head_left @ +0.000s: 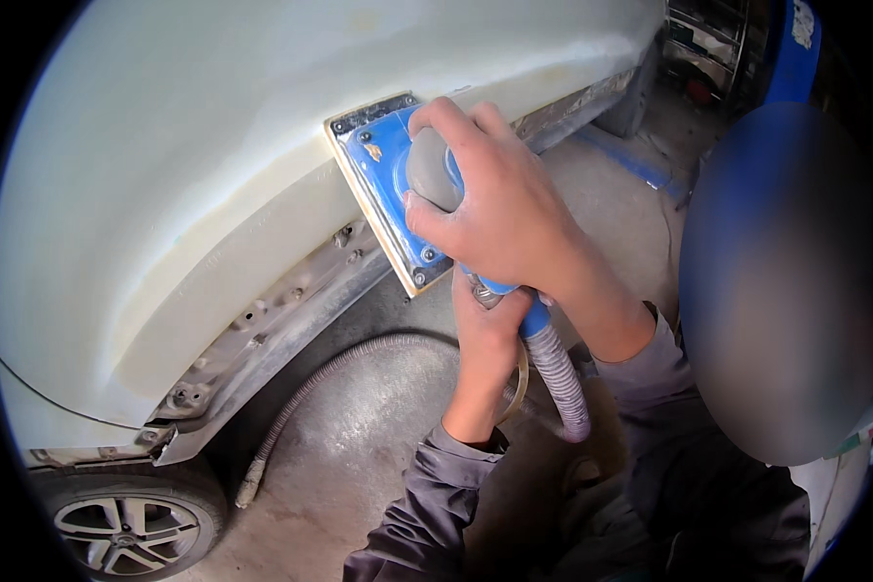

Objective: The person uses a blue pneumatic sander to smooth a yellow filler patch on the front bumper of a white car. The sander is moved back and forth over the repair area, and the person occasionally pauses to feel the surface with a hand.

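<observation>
My right hand (pixel 514 189) is wrapped over the rounded grey top of a blue flat sander (pixel 382 160). Just below it, my left hand (pixel 485 325) grips the sander's handle end, where a blue cuff joins a ribbed grey hose (pixel 555 373). The sander's rectangular pad lies along the lower edge of a pale, whitish car body panel (pixel 233 184), partly overhanging it. Its working face is hidden, so I cannot tell how fully it touches. Yellowish and chalky patches run along the panel's crease.
Beneath the panel runs an exposed metal sill (pixel 291 315) with holes and fasteners. A car wheel (pixel 126 533) stands at lower left. Another ribbed hose (pixel 291 412) curves over the dusty floor (pixel 359 466). Shelving (pixel 703 44) stands far right, and a large blurred patch covers the right side.
</observation>
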A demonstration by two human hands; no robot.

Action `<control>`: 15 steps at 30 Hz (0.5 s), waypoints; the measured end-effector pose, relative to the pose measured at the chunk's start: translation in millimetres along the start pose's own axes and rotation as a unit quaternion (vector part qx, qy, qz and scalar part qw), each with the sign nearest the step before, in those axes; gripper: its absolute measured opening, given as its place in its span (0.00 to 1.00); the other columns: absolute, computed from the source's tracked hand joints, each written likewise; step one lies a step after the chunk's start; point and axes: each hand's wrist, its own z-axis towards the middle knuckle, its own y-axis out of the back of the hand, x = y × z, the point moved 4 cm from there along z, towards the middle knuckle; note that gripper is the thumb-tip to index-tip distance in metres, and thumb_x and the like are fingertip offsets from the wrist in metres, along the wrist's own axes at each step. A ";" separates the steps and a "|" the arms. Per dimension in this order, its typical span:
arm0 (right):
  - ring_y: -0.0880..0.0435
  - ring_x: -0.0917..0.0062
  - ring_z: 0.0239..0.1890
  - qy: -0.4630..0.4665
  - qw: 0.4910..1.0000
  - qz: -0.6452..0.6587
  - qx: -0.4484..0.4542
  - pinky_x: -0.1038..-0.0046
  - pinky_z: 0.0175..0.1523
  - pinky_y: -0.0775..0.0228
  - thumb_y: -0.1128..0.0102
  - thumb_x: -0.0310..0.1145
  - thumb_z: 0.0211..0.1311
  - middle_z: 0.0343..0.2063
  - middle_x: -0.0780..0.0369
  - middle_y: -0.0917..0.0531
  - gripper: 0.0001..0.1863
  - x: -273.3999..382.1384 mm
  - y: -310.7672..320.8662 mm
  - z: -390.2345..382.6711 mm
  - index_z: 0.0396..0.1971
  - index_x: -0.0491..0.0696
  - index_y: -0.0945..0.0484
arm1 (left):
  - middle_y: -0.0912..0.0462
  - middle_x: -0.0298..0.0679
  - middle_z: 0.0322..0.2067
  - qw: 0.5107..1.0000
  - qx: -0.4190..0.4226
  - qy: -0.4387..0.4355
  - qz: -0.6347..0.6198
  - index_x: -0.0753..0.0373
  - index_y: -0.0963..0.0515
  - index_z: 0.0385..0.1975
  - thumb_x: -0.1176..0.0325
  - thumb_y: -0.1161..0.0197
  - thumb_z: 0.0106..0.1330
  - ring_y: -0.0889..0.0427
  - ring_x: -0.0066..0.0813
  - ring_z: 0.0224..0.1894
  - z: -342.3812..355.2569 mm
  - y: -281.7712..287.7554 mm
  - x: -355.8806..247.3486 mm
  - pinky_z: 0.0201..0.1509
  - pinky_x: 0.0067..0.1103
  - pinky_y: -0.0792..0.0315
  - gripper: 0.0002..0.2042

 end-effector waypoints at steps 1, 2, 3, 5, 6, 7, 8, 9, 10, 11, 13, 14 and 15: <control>0.19 0.46 0.38 0.000 1.000 -0.004 -0.011 0.54 0.45 0.25 0.33 0.36 0.50 0.40 0.46 0.26 0.28 -3.8 0.0 1.2 0.52 0.49 0.31 | 0.20 0.42 0.34 1.000 0.009 0.010 0.002 0.68 0.33 0.51 0.81 0.45 0.56 0.18 0.29 0.34 2.9 0.3 2.4 0.38 0.22 0.25 0.20; 0.18 0.47 0.37 0.001 1.000 -0.007 -0.022 0.54 0.44 0.25 0.33 0.36 0.50 0.40 0.46 0.26 0.28 -11.1 0.4 3.7 0.52 0.49 0.31 | 0.20 0.42 0.34 1.000 0.018 0.021 0.003 0.68 0.33 0.51 0.81 0.45 0.56 0.18 0.29 0.34 7.1 1.3 6.4 0.38 0.22 0.25 0.20; 0.18 0.47 0.36 0.001 0.999 -0.011 -0.033 0.54 0.44 0.24 0.33 0.36 0.50 0.40 0.46 0.26 0.28 -18.4 0.4 5.1 0.52 0.49 0.31 | 0.20 0.42 0.34 0.999 0.027 0.031 0.005 0.68 0.33 0.51 0.81 0.45 0.56 0.18 0.29 0.34 10.2 2.3 10.1 0.38 0.22 0.25 0.20; 0.18 0.47 0.35 0.016 0.998 -0.022 -0.054 0.54 0.43 0.24 0.33 0.36 0.49 0.40 0.47 0.26 0.28 -32.2 5.3 7.5 0.52 0.50 0.30 | 0.20 0.42 0.35 0.998 0.031 0.045 0.033 0.68 0.34 0.52 0.81 0.45 0.56 0.18 0.29 0.34 16.8 -0.6 16.0 0.38 0.23 0.25 0.21; 0.18 0.47 0.35 0.024 0.997 -0.027 -0.065 0.54 0.43 0.24 0.33 0.37 0.49 0.39 0.47 0.26 0.28 -35.1 6.8 7.8 0.52 0.50 0.30 | 0.20 0.43 0.36 0.997 0.033 0.052 0.048 0.69 0.34 0.53 0.81 0.46 0.57 0.17 0.30 0.35 18.2 -1.5 17.8 0.38 0.23 0.25 0.21; 0.18 0.47 0.35 0.018 0.998 -0.026 -0.056 0.55 0.43 0.24 0.33 0.37 0.49 0.39 0.47 0.26 0.28 -35.0 6.3 7.5 0.51 0.50 0.30 | 0.20 0.43 0.36 0.998 0.023 0.039 0.042 0.69 0.34 0.53 0.81 0.45 0.57 0.18 0.30 0.35 17.9 -1.7 17.5 0.39 0.23 0.25 0.21; 0.18 0.47 0.35 0.012 0.999 -0.025 -0.046 0.55 0.43 0.24 0.33 0.36 0.49 0.39 0.47 0.25 0.28 -31.3 4.8 5.9 0.51 0.50 0.30 | 0.20 0.43 0.37 0.999 0.013 0.026 0.037 0.69 0.35 0.54 0.81 0.45 0.57 0.18 0.30 0.35 14.5 -1.8 15.2 0.39 0.23 0.25 0.22; 0.18 0.48 0.36 0.006 0.999 -0.024 -0.037 0.55 0.43 0.24 0.32 0.36 0.49 0.39 0.47 0.25 0.28 -27.1 3.0 5.3 0.51 0.50 0.30 | 0.20 0.43 0.37 0.999 0.002 0.013 0.031 0.69 0.35 0.55 0.81 0.45 0.58 0.18 0.30 0.36 11.7 -1.3 12.9 0.40 0.23 0.25 0.22; 0.18 0.47 0.35 0.017 0.999 -0.013 -0.033 0.55 0.43 0.24 0.32 0.36 0.48 0.39 0.47 0.25 0.28 -21.3 1.9 4.3 0.51 0.50 0.30 | 0.20 0.43 0.38 0.999 -0.014 0.007 0.036 0.69 0.36 0.56 0.81 0.45 0.58 0.18 0.30 0.36 8.3 0.4 11.3 0.41 0.23 0.25 0.23; 0.18 0.47 0.35 0.028 0.999 -0.002 -0.030 0.55 0.43 0.24 0.32 0.36 0.48 0.40 0.47 0.25 0.28 -15.1 0.5 4.0 0.51 0.49 0.30 | 0.21 0.43 0.38 0.999 -0.031 0.001 0.040 0.69 0.36 0.57 0.81 0.44 0.59 0.18 0.29 0.37 5.3 2.6 9.5 0.42 0.23 0.25 0.23; 0.18 0.48 0.35 0.044 0.999 0.004 -0.032 0.55 0.43 0.24 0.32 0.36 0.48 0.38 0.47 0.25 0.28 -9.5 -1.5 2.9 0.50 0.49 0.29 | 0.21 0.43 0.39 0.998 -0.053 -0.002 0.046 0.69 0.37 0.58 0.81 0.44 0.60 0.18 0.29 0.38 1.8 5.0 10.1 0.43 0.22 0.25 0.24; 0.18 0.49 0.36 0.050 0.998 -0.002 -0.039 0.56 0.43 0.24 0.32 0.36 0.48 0.37 0.48 0.24 0.28 -8.4 -1.8 2.3 0.50 0.49 0.29 | 0.20 0.43 0.39 0.997 -0.058 0.000 0.048 0.69 0.37 0.58 0.81 0.43 0.60 0.18 0.28 0.39 0.8 5.4 11.5 0.44 0.22 0.25 0.24; 0.18 0.50 0.37 0.055 0.997 -0.008 -0.046 0.56 0.43 0.24 0.31 0.36 0.47 0.35 0.49 0.24 0.28 -8.9 -1.4 1.6 0.50 0.49 0.29 | 0.20 0.42 0.40 0.997 -0.063 0.003 0.049 0.69 0.38 0.58 0.81 0.43 0.60 0.18 0.28 0.39 0.6 5.2 12.9 0.44 0.22 0.25 0.24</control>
